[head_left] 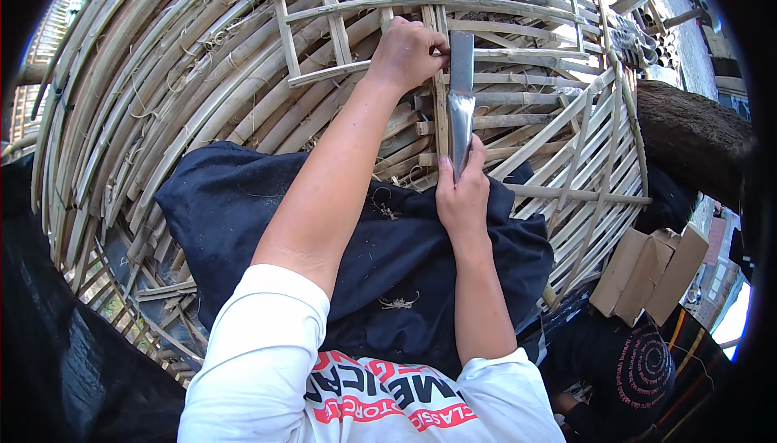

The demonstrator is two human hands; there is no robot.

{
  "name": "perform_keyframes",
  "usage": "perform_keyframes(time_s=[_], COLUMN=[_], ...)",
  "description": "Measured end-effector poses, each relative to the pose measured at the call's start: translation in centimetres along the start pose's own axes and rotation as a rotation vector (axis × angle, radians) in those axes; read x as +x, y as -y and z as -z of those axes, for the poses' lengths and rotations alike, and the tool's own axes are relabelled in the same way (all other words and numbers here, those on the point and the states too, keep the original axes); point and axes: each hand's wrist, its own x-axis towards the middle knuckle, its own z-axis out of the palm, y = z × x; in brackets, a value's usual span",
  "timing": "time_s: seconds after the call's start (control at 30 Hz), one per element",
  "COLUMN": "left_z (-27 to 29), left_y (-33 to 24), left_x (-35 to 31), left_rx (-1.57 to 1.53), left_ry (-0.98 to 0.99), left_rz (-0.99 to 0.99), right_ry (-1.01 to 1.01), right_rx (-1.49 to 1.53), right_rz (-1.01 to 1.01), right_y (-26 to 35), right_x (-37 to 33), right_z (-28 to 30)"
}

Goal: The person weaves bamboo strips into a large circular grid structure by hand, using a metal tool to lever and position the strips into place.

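My right hand (pixel 464 200) is wrapped round the metal handle of a broad-bladed knife (pixel 461 63), its blade pointing away from me. Right beside the blade runs a long, narrow bamboo strip (pixel 441 111), and my right thumb lies by its near end. Farther off, my left hand (pixel 407 53) is closed, with its curled fingertips at the same strip; what the palm covers is hidden. Past it spreads a bamboo lattice (pixel 340 38) of crossed slats. Dark cloth (pixel 324 224) covers my lap, with a few thin shavings (pixel 398 303) on it.
Many bamboo strips (pixel 162 79) lie stacked at the left and beyond my hands. Slatted bamboo (pixel 591 176) stands to the right, near a dark log (pixel 688 131) and an open cardboard box (pixel 647 273). At the lower right is another person in a dark cap (pixel 639 370).
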Motion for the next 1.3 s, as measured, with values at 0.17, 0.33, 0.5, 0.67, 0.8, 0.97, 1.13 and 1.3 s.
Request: perform_keyframes(time_s=[0.17, 0.33, 0.5, 0.67, 0.8, 0.97, 1.13, 1.3], left_z=[-0.2, -0.2, -0.4, -0.5, -0.4, -0.5, -0.5, -0.4], left_y=[0.2, 0.2, 0.4, 0.5, 0.5, 0.6, 0.7, 0.5], left_x=[0.0, -0.1, -0.1, -0.2, -0.3, -0.3, -0.4, -0.4], left_rx=[-0.018, -0.005, 0.007, 0.004, 0.029, 0.025, 0.021, -0.002], left_ry=[-0.015, 0.009, 0.025, 0.014, 0.034, 0.021, 0.003, -0.003], left_rz=[-0.011, 0.018, 0.013, 0.009, 0.036, 0.032, 0.020, -0.002], right_ry=[-0.088, -0.052, -0.004, -0.108, -0.021, 0.022, -0.042, -0.013], right_rx=[0.068, 0.092, 0.021, 0.117, 0.036, -0.037, 0.067, 0.061], right_rz=[0.066, -0.021, -0.043, 0.033, -0.044, -0.088, -0.022, -0.037], right_y=[0.0, 0.1, 0.3, 0.1, 0.1, 0.6, 0.1, -0.3], right_x=[-0.4, -0.5, -0.1, -0.5, -0.2, 0.1, -0.7, -0.7], right_z=[-0.2, -0.4, 0.1, -0.3, -0.2, 0.2, -0.5, -0.4])
